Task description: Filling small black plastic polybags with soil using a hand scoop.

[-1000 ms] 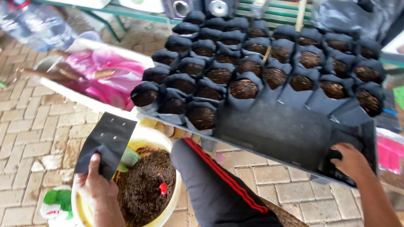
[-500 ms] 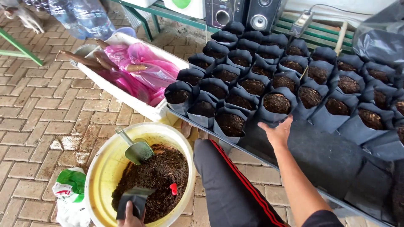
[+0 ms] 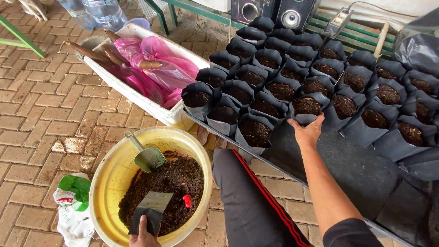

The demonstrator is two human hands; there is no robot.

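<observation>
From my head camera I look down at the big yellow bowl (image 3: 109, 183) on the brick floor (image 3: 50, 114). I will tell where things are from this bowl.

The bowl has dark soil (image 3: 169, 183) in it. My left hand (image 3: 142, 237) is at the near edge of the bowl, at the very bottom of the view. Its fingers pinch the bottom end of an empty black bag (image 3: 151, 209), which lies on the soil. Only a bit of this hand shows.

A green scoop (image 3: 147, 155) sticks in the soil at the far side of the bowl. A small red thing (image 3: 187, 201) lies on the soil, on the right.

Right of the bowl is my leg in dark trousers with a red stripe (image 3: 256, 201).

Past my leg, up and right of the bowl, is a black tray (image 3: 352, 169) full of black bags with soil inside. My right hand (image 3: 307, 132) reaches out to it. Its fingers are spread a little and press on the near side of one filled bag (image 3: 307, 109) in the front row.

Behind the bowl is a white box (image 3: 137, 98) with pink plastic bags (image 3: 155, 68) and brown sticks in it.

Left of the bowl, on the bricks, lies a white and green plastic bag (image 3: 73, 206).

Far behind the bowl stand clear water bottles (image 3: 98, 11) and two black speakers (image 3: 274, 11).
</observation>
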